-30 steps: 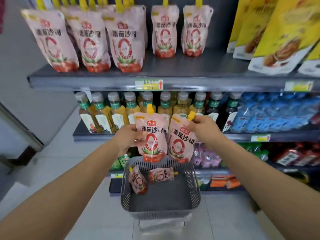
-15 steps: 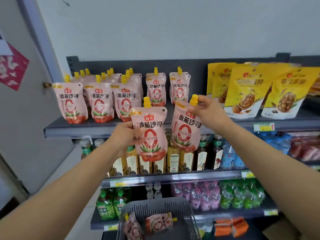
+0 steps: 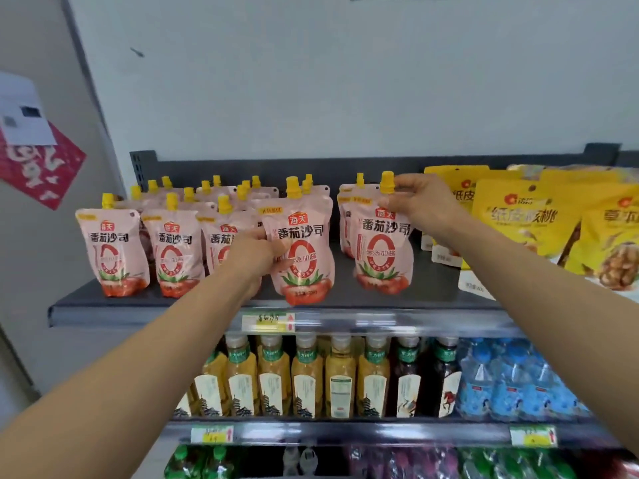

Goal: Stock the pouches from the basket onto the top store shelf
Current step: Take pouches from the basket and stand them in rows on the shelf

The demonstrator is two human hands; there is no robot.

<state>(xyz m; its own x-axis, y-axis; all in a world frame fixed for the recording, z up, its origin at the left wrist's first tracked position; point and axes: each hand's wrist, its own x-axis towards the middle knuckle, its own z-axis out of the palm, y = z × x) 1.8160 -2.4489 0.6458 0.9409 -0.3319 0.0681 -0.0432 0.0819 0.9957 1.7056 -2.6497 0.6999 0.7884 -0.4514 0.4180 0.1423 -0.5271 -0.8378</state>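
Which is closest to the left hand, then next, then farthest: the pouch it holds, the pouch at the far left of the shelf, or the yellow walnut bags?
1. Pouch it holds, in the left hand.
2. Far-left pouch, shelf's left end.
3. Yellow walnut bags, far right.

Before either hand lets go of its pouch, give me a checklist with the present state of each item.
1. Left hand grips its pouch by the side edge: ok.
2. Right hand grips its pouch near the yellow cap: ok.
3. Both pouches upright, labels facing out: ok.
4. Pouch bottoms resting flat on the top shelf: cannot tell.
5. Left-hand pouch set back from the shelf's front edge: not ok, its base sits right at the lip.
6. Open shelf space between the two pouches, no crowding: ok.
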